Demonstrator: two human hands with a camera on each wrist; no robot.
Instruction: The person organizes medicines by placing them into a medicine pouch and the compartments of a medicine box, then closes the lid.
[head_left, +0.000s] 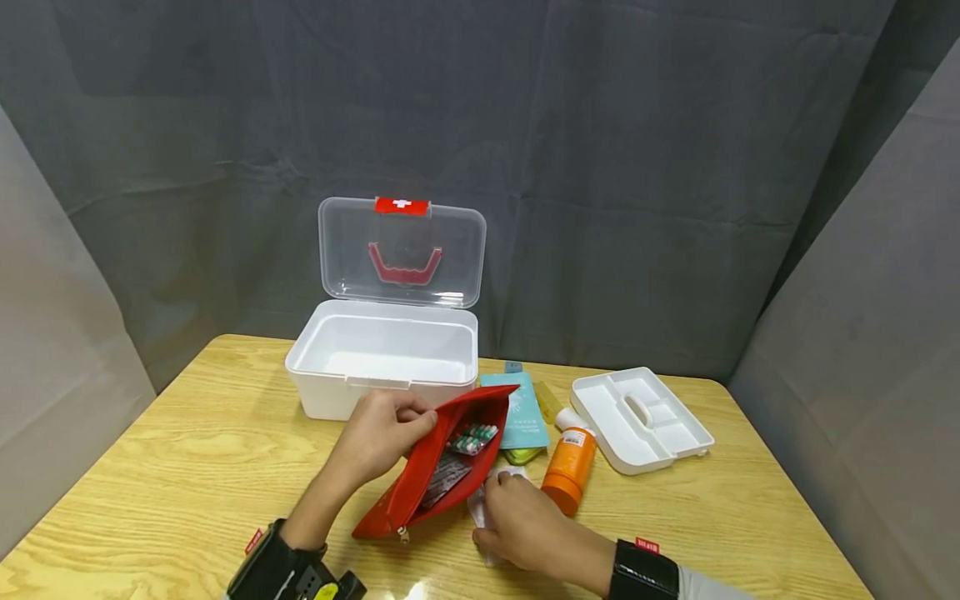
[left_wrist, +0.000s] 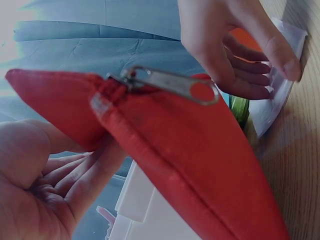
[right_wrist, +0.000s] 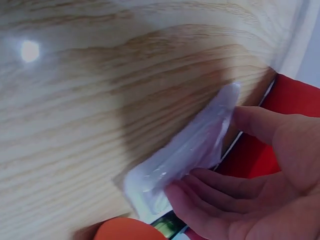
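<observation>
My left hand [head_left: 378, 437] grips the upper edge of a red zip pouch [head_left: 422, 471], which gapes toward me at a tilt. Inside it are a blister pack of green-and-white capsules [head_left: 472, 439] and a silvery packet [head_left: 447, 477]. The metal zip pull [left_wrist: 175, 85] hangs from one corner. Just right of the pouch, my right hand [head_left: 523, 521] holds a clear plastic packet [right_wrist: 177, 155] low over the wooden table, thumb at one end and curled fingers along its side. Part of the packet is hidden behind the fingers in the head view.
Behind the pouch stands a white first-aid box [head_left: 382, 342], its clear lid [head_left: 450, 242] raised. To the right lie an orange bottle [head_left: 572, 462], a light blue packet [head_left: 525, 412], a green item [head_left: 522, 456], a yellow item [head_left: 547, 400] and a white divided tray [head_left: 637, 454].
</observation>
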